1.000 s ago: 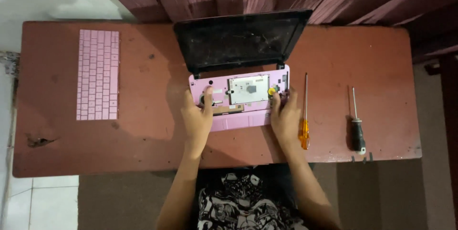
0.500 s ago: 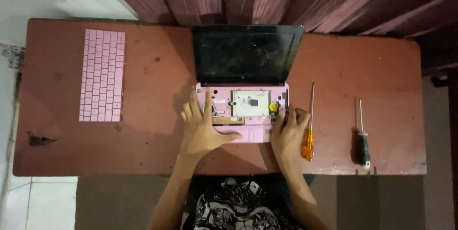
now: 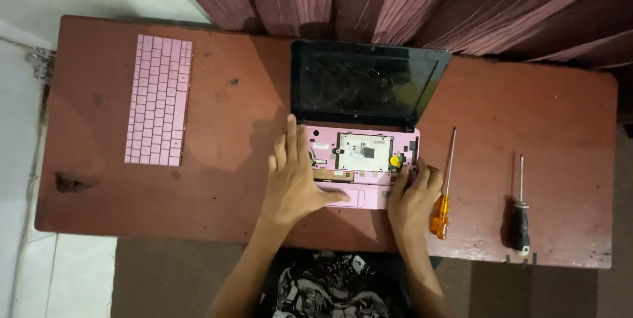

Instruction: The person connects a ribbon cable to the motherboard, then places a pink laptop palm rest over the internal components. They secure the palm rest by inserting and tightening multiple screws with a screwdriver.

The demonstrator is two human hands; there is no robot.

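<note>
A small pink laptop (image 3: 359,160) lies open on the reddish-brown table (image 3: 224,133), its dark screen (image 3: 366,84) tilted back and its keyboard taken out, so the metal plate and a yellow round part show inside. My left hand (image 3: 293,176) lies flat on the left part of the base, fingers spread, thumb on the palm rest. My right hand (image 3: 412,196) rests on the base's front right corner, fingers curled at its edge.
The removed pink keyboard (image 3: 158,108) lies at the table's left end. An orange-handled screwdriver (image 3: 443,189) and a black-handled screwdriver (image 3: 519,209) lie right of the laptop. Dark red curtains (image 3: 395,1) hang behind the table. White floor tiles (image 3: 39,278) show at left.
The view has shifted slightly, moving the table rightward in frame. My left hand has slid further onto the laptop's left side with fingers spread; my right hand stays at the right corner.
</note>
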